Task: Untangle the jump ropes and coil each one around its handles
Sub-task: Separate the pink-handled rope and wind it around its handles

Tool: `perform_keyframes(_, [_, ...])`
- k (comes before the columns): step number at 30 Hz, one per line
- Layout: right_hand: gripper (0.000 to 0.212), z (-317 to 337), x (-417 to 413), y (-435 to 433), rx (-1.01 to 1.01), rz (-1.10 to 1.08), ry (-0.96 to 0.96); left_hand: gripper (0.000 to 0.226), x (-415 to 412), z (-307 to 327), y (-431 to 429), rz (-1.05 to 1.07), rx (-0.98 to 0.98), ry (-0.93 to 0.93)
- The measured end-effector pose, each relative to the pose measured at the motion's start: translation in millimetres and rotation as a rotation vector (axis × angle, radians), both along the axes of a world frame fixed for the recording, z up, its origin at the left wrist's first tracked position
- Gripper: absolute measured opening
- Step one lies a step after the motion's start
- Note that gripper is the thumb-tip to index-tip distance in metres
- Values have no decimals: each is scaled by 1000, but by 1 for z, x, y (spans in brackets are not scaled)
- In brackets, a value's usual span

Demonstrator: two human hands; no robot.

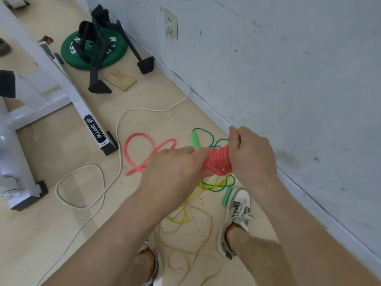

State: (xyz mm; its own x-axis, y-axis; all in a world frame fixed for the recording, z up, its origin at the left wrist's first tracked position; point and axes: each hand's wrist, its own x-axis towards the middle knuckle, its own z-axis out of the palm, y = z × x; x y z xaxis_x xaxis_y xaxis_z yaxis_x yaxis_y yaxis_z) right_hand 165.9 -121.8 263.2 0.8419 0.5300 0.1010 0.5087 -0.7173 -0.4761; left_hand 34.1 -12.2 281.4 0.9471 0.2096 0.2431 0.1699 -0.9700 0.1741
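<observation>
A pink jump rope (219, 159) is wound in tight coils around its handles, held in the air between both hands. My right hand (250, 153) grips the right end of the coil. My left hand (175, 168) holds the left end and the rope's loose tail (144, 149), which loops out blurred to the left. Below on the floor lie a green rope (208, 135) with light green handles (195, 139), a yellow rope (185, 215) and an orange-brown rope (206, 240), all tangled together.
The wall (288, 79) runs close on the right with a socket (170, 23) and a white cable (119, 129) trailing over the floor. A white machine frame (68, 89), a green weight plate (115, 56) and a wooden block (120, 79) stand at the left. My shoes (237, 209) flank the ropes.
</observation>
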Motion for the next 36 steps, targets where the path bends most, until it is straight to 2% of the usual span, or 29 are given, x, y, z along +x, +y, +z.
perform_keyframes(3, [43, 6, -2, 0, 24, 154, -19, 44, -2, -1, 19, -10, -86, -12])
perform_keyframes(5, [48, 11, -3, 0, 56, 276, 36, 52, -4, -5, 28, -62, -186, 60])
perform_keyframes(7, [50, 14, -1, -1, 119, 343, 156, 56, -8, -9, 34, -55, -453, 186])
perform_keyframes(10, [51, 13, 3, -2, 243, 376, 331, 50, -8, -7, 37, -56, -1016, 371])
perform_keyframes(12, [51, 11, 2, -3, 270, 380, 398, 46, -8, -5, 36, -96, -1238, 469])
perform_keyframes(13, [50, 10, 2, -3, 276, 359, 409, 45, -9, -3, 35, -89, -1280, 467])
perform_keyframes(15, [46, 9, 2, 1, 354, 222, 389, 39, -7, -2, 32, -23, -1282, 364])
perform_keyframes(16, [41, 9, 1, 4, 444, 110, 441, 38, -6, -3, 30, 44, -1240, 288])
perform_keyframes(17, [44, 9, -2, 6, 542, 0, 584, 42, -4, -5, 26, 126, -1169, 212])
perform_keyframes(18, [61, 9, -6, 9, 614, -76, 803, 49, -2, -7, 21, 214, -1067, 145])
perform_keyframes(19, [79, 7, -12, 12, 614, -109, 1018, 54, 0, -10, 15, 295, -946, 101])
perform_keyframes(20, [84, 2, -20, 14, 560, -84, 1159, 54, 1, -14, 10, 352, -816, 82])
perform_keyframes(21, [75, -1, -27, 15, 535, -42, 1235, 51, 1, -14, 4, 376, -691, 88])
perform_keyframes(23, [43, -3, -33, 17, 572, -66, 1247, 43, 0, -14, -1, 322, -549, 101])
perform_keyframes(25, [27, -4, -27, 17, 667, -119, 1226, 40, -1, -12, 0, 222, -641, 95])
perform_keyframes(29, [23, 4, -17, 14, 714, -56, 1176, 23, 1, 1, 9, 166, -1250, 34])
perform_keyframes(30, [23, 6, -17, 14, 713, -47, 1181, 21, 1, 4, 11, 166, -1340, 34])
perform_keyframes(31, [25, 10, -17, 13, 707, -42, 1193, 21, 0, 6, 14, 158, -1362, 47])
perform_keyframes(34, [34, 19, -18, 13, 660, -22, 1237, 19, -2, 8, 22, 146, -1259, 86])
perform_keyframes(36, [31, 22, -20, 12, 673, -23, 1300, 22, -2, 5, 19, 164, -1242, 96])
